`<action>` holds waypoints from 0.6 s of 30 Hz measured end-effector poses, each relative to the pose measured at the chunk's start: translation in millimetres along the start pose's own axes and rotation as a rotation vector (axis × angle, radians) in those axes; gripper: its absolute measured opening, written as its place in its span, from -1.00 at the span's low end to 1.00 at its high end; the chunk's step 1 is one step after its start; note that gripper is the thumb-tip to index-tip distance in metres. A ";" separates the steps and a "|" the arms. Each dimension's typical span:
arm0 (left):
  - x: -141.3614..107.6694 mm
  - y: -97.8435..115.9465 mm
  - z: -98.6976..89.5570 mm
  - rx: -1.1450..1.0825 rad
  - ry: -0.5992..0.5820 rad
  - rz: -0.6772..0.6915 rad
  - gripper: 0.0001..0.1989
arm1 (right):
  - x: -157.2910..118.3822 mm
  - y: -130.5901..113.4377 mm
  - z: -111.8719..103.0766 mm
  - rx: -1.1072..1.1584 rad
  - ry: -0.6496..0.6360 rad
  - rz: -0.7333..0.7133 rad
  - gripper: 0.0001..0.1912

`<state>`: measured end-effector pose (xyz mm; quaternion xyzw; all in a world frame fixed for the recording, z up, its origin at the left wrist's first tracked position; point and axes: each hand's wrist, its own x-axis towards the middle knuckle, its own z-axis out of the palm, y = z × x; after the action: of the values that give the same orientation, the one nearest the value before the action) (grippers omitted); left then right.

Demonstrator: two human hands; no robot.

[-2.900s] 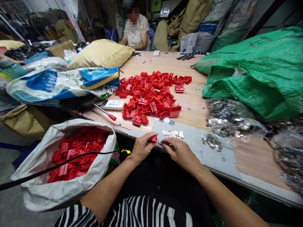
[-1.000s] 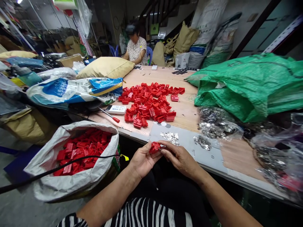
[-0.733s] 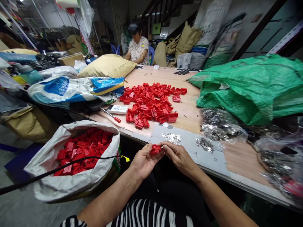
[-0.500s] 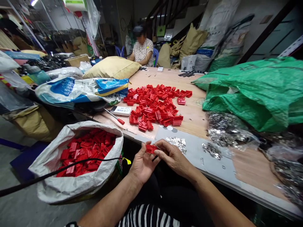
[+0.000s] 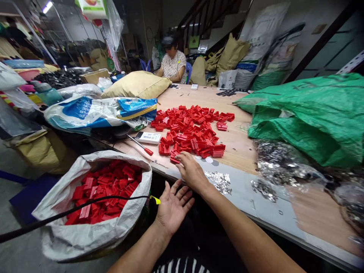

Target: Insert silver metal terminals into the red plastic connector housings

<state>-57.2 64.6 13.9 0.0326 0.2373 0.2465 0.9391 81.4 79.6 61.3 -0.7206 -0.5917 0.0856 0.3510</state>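
My left hand [image 5: 174, 206] is palm up with its fingers spread, holding nothing, beside the open white sack [image 5: 54, 193] of red plastic parts [image 5: 109, 185]. Over the table's front edge, my right hand [image 5: 192, 170] reaches to the near side of a pile of red parts [image 5: 193, 129]. Its fingertips are at a red piece there; whether they grip it is unclear. Small silver metal pieces [image 5: 220, 182] lie on a grey sheet to the right of that hand.
A red-handled screwdriver [image 5: 146, 150] and a white box [image 5: 148, 137] lie left of the pile. A green sack [image 5: 309, 117] and bagged metal parts [image 5: 281, 157] occupy the right. One person [image 5: 173, 64] sits across the table; a black cable [image 5: 93, 201] crosses the white sack.
The red part formerly held between both hands is no longer in them. My left hand has opened, and my right hand has moved forward to the pile. The view has shifted slightly.
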 end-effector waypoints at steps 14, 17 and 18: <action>9.3 -3.8 -2.6 0.220 0.030 -0.004 -0.60 | -42.5 30.5 -31.0 0.021 -0.140 -0.028 -0.77; 10.3 -7.8 -2.8 0.270 -0.007 -0.036 -0.60 | -80.9 14.4 -46.7 0.146 -0.240 -0.108 -0.78; 10.4 -10.3 -3.0 0.280 -0.021 -0.036 -0.61 | -93.1 9.5 -50.6 0.176 -0.275 -0.126 -0.78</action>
<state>-46.0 60.4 5.0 0.1618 0.2599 0.1938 0.9320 89.7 -26.4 65.7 -0.6300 -0.6685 0.2128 0.3331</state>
